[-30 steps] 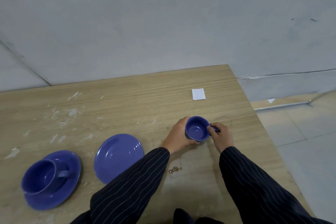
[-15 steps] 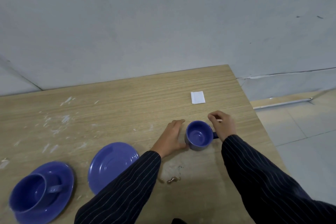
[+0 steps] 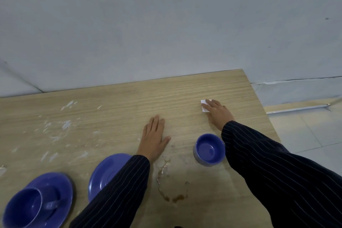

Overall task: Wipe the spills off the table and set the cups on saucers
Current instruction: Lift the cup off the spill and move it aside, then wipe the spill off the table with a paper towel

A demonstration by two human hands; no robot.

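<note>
Both hands have left the cup (image 3: 209, 150); right hand (image 3: 218, 112) fingers now flat on the napkin (image 3: 203, 106).

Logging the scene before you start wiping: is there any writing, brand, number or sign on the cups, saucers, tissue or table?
None readable. The two blue cups, both saucers, the white tissue under the right hand, the table and the wall show no text, only stains and marks.
</note>
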